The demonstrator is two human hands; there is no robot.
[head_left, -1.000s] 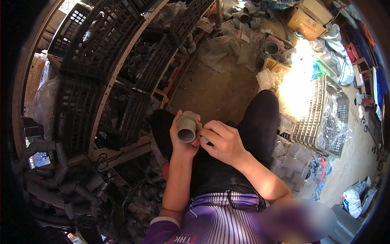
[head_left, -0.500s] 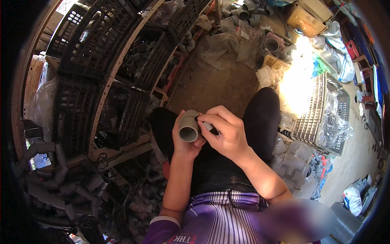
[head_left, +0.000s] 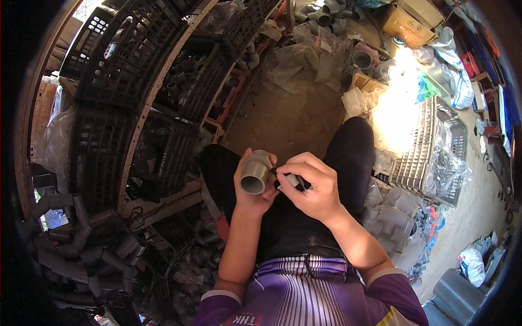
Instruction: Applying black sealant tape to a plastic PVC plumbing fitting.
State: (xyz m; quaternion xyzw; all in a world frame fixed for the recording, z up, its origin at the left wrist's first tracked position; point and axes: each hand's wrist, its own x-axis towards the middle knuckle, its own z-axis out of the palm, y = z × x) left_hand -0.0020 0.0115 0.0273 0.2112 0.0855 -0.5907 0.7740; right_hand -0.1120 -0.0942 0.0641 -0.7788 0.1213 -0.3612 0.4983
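Observation:
A grey plastic pipe fitting (head_left: 258, 163) sits in my left hand (head_left: 250, 202), its round open end tilted toward me. The fingers wrap round its sides. My right hand (head_left: 312, 187) grips a slim black-and-white pen-like tool (head_left: 293, 181) between thumb and fingers. Its dark tip is beside the fitting's right side; whether they touch I cannot tell, nor the tool's exact kind. Both hands are above my lap, between my knees.
Black plastic crates (head_left: 103, 152) with grey fittings fill a rusty rack on the left. Loose fittings (head_left: 109, 261) lie heaped at lower left. A pale crate (head_left: 416, 168) with plastic bags stands right of my knee. Cardboard boxes (head_left: 410, 27) and clear bags (head_left: 296, 62) lie farther off.
The right hand has moved slightly right and down with the tool, its tip now farther from the fitting's top. The left hand and fitting have shifted slightly right and down.

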